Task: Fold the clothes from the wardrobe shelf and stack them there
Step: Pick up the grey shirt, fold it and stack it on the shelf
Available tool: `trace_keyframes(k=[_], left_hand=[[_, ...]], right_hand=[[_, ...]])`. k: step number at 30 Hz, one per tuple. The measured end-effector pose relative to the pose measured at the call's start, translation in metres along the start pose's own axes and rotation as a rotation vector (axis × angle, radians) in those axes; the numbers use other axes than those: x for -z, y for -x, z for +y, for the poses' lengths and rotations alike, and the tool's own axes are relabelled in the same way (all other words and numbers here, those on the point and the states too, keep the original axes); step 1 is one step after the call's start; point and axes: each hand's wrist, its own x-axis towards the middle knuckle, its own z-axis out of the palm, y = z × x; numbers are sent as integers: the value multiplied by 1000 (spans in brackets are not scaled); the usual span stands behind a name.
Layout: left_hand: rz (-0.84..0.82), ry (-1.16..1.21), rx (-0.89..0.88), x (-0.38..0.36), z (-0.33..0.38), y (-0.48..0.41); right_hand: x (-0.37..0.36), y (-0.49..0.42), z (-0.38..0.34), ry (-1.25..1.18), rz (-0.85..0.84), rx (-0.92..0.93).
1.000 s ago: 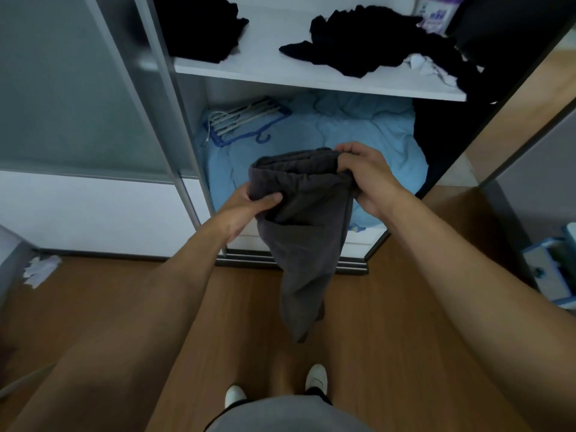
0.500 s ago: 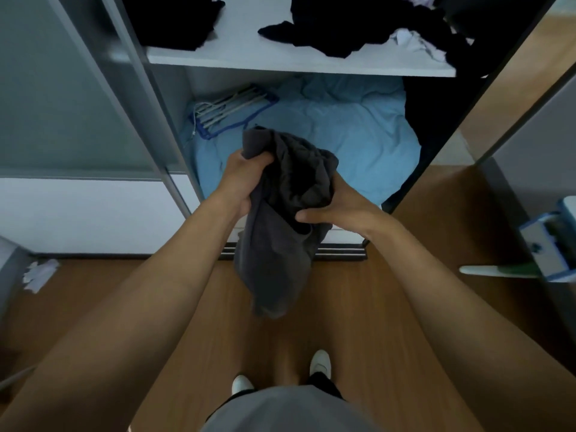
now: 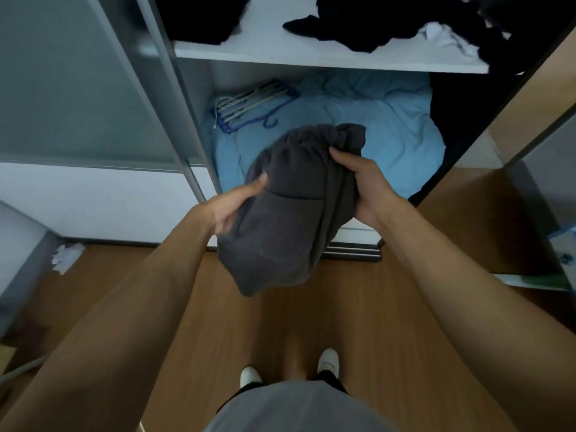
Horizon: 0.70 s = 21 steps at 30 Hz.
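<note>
Head view looks down on a dark grey garment (image 3: pixel 293 213) held in the air between both hands, in front of the open wardrobe and above the wooden floor (image 3: pixel 311 322). The left hand (image 3: pixel 232 207) pinches its left edge, thumb on top and fingers tucked beneath the cloth. The right hand (image 3: pixel 364 185) grips the bunched upper right part with curled fingers. The garment's lower end hangs loose below both hands. Black clothes (image 3: pixel 358 23) lie unfolded on the white wardrobe shelf (image 3: pixel 280 48) above.
</note>
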Motion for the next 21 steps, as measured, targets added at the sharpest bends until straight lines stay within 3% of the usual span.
trace_keyframes(k=[3,8,12,16,21], left_hand=[[-11,20,-123,-10,-5,-2],[120,335,-310,-33,30,-7],[205,376,-201,-43,49,-11],[148,247,-153,-27,45,-2],[-3,86,26,-16,-2,0]], right_hand=[[1,-1,-18,33,42,-73],[35,-5,-26,-103,-30,-45],[37,0,27,247,-13,-73],[35,0,28,105,50,34],[42,4,22,-46,71,-65]])
